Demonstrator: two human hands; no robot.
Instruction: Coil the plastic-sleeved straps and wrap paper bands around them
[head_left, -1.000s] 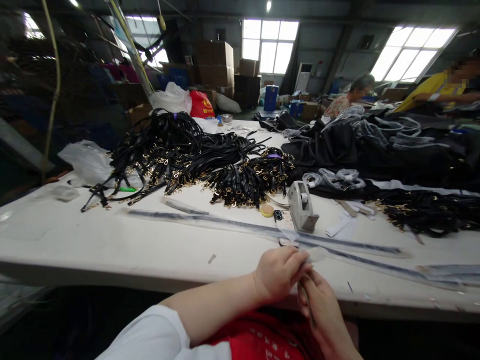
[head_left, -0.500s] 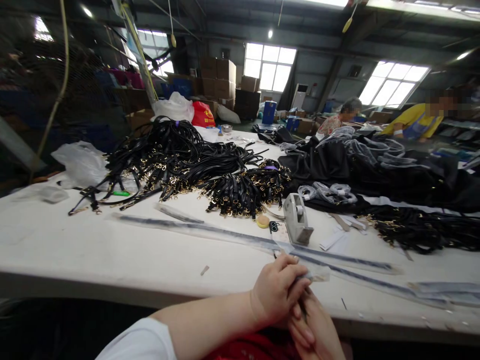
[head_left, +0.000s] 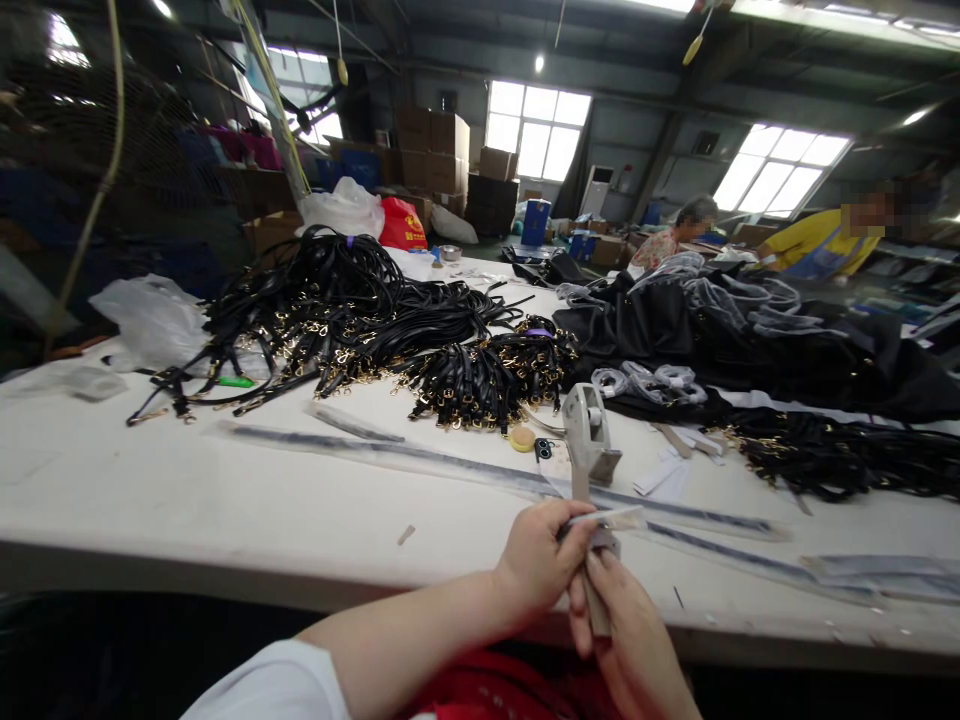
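Observation:
Near the table's front edge my two hands meet. My left hand (head_left: 534,560) is closed, pinching a small clear-plastic-wrapped piece (head_left: 621,518) that sticks out to the right. A flat grey-brown strip (head_left: 580,484), like card, runs between the hands, its lower end lying in my right hand (head_left: 634,625). The right fingers are closed round that strip, partly hidden behind it. Just beyond the hands lie long black straps in clear plastic sleeves (head_left: 420,456). A grey tape dispenser (head_left: 611,462) stands behind them.
Black straps with gold buckles (head_left: 465,385) are heaped at the centre left. Black bags (head_left: 652,315) pile up at the back right. A phone (head_left: 545,452), a yellow tape roll (head_left: 522,438) and white paper strips (head_left: 664,478) lie near the dispenser. Two people are beyond the table.
The hands have parted slightly and turned, so the grey-brown strip between them now shows. The plastic-wrapped piece has tilted upward. The view has shifted a little.

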